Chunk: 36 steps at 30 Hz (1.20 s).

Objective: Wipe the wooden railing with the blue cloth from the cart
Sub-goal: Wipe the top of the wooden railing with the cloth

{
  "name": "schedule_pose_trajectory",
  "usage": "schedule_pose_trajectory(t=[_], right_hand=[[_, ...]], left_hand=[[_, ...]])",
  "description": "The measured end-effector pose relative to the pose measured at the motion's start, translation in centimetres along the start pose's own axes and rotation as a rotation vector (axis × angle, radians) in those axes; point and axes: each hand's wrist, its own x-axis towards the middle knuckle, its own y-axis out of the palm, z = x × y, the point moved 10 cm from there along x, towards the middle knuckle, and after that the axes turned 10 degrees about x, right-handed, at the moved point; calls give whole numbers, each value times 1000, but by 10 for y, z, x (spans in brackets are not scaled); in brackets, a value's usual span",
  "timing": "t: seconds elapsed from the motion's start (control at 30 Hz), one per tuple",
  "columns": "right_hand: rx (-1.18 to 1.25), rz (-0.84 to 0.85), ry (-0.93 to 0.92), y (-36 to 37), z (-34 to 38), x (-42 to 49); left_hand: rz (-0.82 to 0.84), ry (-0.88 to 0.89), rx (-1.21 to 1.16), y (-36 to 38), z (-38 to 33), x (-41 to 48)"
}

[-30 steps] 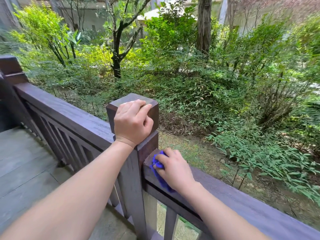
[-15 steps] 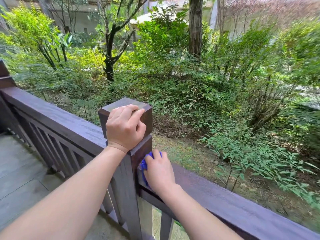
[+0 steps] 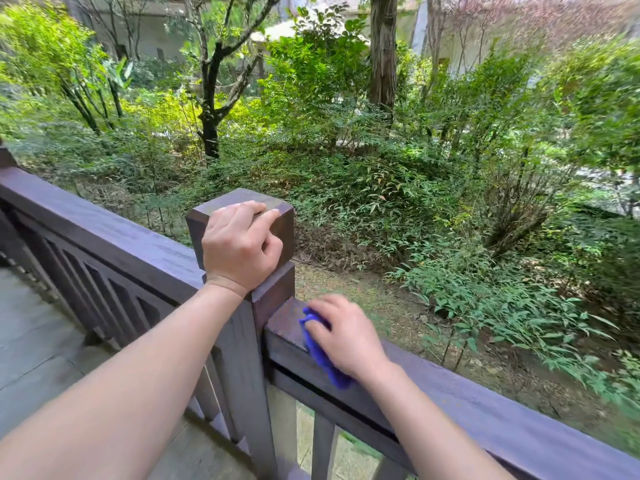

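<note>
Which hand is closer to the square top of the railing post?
The left hand: it grips the post cap itself. The right hand is lower, pressing the blue cloth on the rail beside the post.

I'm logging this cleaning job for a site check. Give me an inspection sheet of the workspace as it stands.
Surface: dark wooden rail, running right from a square post; a second rail runs left.
Job's things: blue cloth pressed on the right rail's top, near the post.
Clutter: nothing seen.
Grippers: right hand flat on the cloth; left hand gripping the post cap.
Cables: nothing seen.
Surroundings: plank deck on the left, shrubs and trees beyond the rail; the cart is not in view.
</note>
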Motion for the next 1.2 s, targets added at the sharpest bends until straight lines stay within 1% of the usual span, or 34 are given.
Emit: schedule_pose_trajectory(t=[0.07,0.13,0.17,0.2,0.27,0.3,0.33,0.37,0.43,0.47,0.5,0.6,0.63,0.67,0.7,0.77,0.83,0.87,0.9,0.97,1.03,1.1,1.2], right_hand=[[-122,60,-154,30,28,-21],[-173,129,-221,44,32,-30],[-184,132,-185,40,23,-23],[-171,116,-95,31,9,-10],[-150,12,120,10,-16,16],[-163,-18,178,9,-17,20],[-171,-39,159,14,-7,21],[-167,-31,82,27,9,17],[-164,78,-114,57,37,-1],[-174,108,-173,61,38,-3],[-171,112,-161,55,30,4],[-173,52,112,29,-14,34],[-175,11,173,23,-20,38],[-167,-24,186,23,-17,38],[-162,-34,154,29,-8,36],[-144,32,1,48,20,21],[-149,68,-109,45,24,6],[-156,57,-115,35,16,1],[-160,34,-79,23,1,-3],[-154,-57,67,-1,-31,-7],[-185,-124,212,-4,-40,-5],[-221,-120,210,14,-17,4],[-231,-29,93,39,14,9]], left_hand=[[-1,3,-3,-1,-1,0],[1,4,1,-1,-1,-1],[6,5,3,-1,-1,0],[14,5,1,0,-1,0],[22,-2,-4,0,0,1],[20,-5,-5,0,0,1],[16,-4,-7,-1,-1,1],[12,-2,-10,-1,-1,1],[-2,2,-11,-1,-1,0],[-7,3,-6,-1,-1,0],[-6,5,-4,-1,-1,0],[-11,9,-1,-2,-1,1],[-16,11,-1,-3,-1,1],[-22,15,-4,-3,-2,1],[-27,20,-8,-3,-2,0],[-38,20,-7,-3,-1,0],[-48,22,-8,-2,-1,-1],[-51,22,-9,-2,-1,-1],[-49,21,-7,-2,-1,-1],[-44,10,1,-2,-1,-1],[-36,-6,4,-2,-1,0],[-27,-5,-4,-2,-2,0],[-34,13,-11,-3,-2,-1]])
